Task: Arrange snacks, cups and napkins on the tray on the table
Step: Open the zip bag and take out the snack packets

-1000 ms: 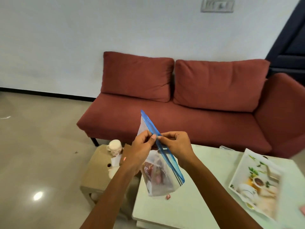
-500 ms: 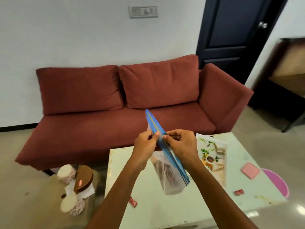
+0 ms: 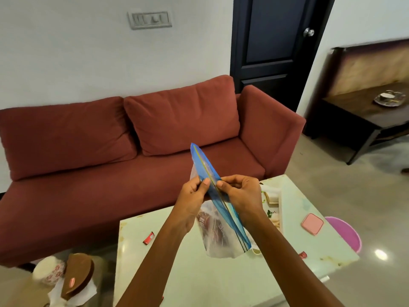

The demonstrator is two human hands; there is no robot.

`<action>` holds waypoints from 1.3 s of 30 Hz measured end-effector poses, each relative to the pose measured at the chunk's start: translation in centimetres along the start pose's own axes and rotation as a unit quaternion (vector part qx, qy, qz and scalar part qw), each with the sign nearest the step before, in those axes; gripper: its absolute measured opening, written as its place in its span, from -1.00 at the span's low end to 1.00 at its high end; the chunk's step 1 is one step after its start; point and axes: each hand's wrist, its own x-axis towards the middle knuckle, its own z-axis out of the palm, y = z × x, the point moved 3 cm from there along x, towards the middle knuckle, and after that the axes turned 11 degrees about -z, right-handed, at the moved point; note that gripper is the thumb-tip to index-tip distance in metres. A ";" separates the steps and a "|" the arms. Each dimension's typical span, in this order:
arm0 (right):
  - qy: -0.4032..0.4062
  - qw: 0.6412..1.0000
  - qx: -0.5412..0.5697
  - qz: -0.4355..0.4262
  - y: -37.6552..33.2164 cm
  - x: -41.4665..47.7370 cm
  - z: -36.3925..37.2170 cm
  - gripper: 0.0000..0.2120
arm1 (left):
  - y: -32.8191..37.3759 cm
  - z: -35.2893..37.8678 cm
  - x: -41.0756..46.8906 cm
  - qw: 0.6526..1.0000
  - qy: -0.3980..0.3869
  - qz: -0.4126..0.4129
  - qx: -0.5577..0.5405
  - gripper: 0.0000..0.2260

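I hold a clear zip bag (image 3: 218, 231) with a blue seal strip above the pale green table (image 3: 199, 278); dark-wrapped snacks show inside it. My left hand (image 3: 192, 202) pinches the strip from the left and my right hand (image 3: 241, 196) pinches it from the right, fingertips almost meeting. The printed tray (image 3: 275, 209) lies on the table behind my right wrist, mostly hidden. Two small red snack packets lie loose, one packet (image 3: 148, 237) at the left and another packet (image 3: 302, 255) at the right. Paper cups (image 3: 49, 270) and white napkins (image 3: 73, 293) sit on a low stool at lower left.
A red sofa (image 3: 132, 169) stands just behind the table. A pink square coaster (image 3: 312, 224) lies on the table's right side, with a pink round stool (image 3: 345, 233) beyond the edge. A brown round piece (image 3: 77, 273) rests by the cups. A dark side table (image 3: 365, 120) is at right.
My view has swung right from the stool toward the table and door. Both hands keep pinching the bag's blue strip, with the bag held in the same pose.
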 end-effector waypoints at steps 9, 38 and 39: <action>-0.003 0.972 0.210 0.101 0.8 4.5 -3.4 -0.93 | 1.6 3.9 3.2 0.996 -0.052 0.015 -0.069 -0.79; 0.046 0.937 -0.313 -0.150 2.8 19.1 -29.4 -0.91 | 4.1 17.2 12.5 0.959 0.130 0.068 0.242 -0.73; 0.041 0.937 -0.314 -0.151 2.9 19.5 -30.7 -0.91 | 4.0 18.0 12.6 0.954 0.143 0.072 0.255 -0.72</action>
